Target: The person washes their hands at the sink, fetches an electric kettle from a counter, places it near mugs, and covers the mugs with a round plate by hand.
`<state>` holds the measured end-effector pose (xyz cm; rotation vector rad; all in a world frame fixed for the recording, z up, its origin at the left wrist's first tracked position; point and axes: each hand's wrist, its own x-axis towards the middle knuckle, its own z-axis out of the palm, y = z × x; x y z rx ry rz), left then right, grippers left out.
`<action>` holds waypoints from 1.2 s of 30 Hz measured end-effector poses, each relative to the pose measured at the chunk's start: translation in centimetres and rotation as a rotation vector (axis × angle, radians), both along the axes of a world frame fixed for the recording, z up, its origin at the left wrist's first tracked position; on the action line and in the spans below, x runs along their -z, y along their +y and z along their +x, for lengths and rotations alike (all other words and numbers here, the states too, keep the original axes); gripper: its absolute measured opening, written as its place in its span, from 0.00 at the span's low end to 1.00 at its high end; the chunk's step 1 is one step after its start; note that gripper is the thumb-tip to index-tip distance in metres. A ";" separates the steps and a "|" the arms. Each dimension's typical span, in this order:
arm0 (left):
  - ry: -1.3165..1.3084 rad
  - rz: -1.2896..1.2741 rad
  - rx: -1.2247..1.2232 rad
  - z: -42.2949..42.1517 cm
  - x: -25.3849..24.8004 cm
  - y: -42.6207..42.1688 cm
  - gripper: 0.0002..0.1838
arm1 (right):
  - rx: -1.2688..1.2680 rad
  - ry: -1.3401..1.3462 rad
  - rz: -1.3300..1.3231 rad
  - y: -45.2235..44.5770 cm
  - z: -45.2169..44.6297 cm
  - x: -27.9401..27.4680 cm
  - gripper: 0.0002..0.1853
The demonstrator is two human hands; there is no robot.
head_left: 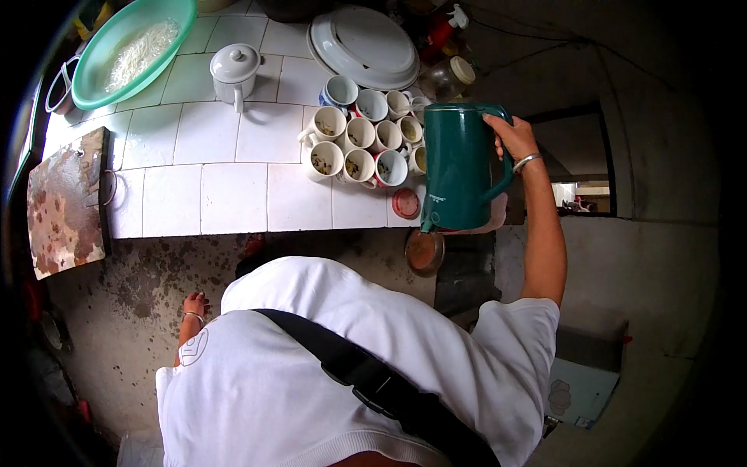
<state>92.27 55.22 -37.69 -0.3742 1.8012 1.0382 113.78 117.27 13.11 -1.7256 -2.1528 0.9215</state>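
My right hand [513, 138] grips the handle of a dark green kettle [459, 171], held tilted over the right end of the counter. From its upper left edge a thin clear stream seems to run towards the mugs. Several mugs, such as this white mug [326, 159], stand tightly grouped left of the kettle, many with dark bits like tea leaves inside. The kettle partly hides the rightmost mugs. Away from the counter top, my left hand [196, 303] hangs low beside my body, fingers loosely bent and nothing visible in them.
On the white tiled counter [233, 198] are a white lidded cup [234, 66], a green basin [144, 62] with white strands, a large white lid or platter [364, 48], a glass jar [449, 76] and a red lid [405, 203]. A stained board [68, 202] overhangs the left front edge.
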 end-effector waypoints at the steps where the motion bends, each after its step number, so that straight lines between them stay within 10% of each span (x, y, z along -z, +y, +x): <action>1: -0.001 -0.006 -0.003 0.0 0.3 -0.1 0.10 | -0.003 -0.009 0.002 0.0 0.0 -0.1 0.16; 36: 0.009 -0.021 0.038 -0.1 -0.2 -0.4 0.11 | 0.075 0.156 0.103 -1.5 1.7 -1.6 0.14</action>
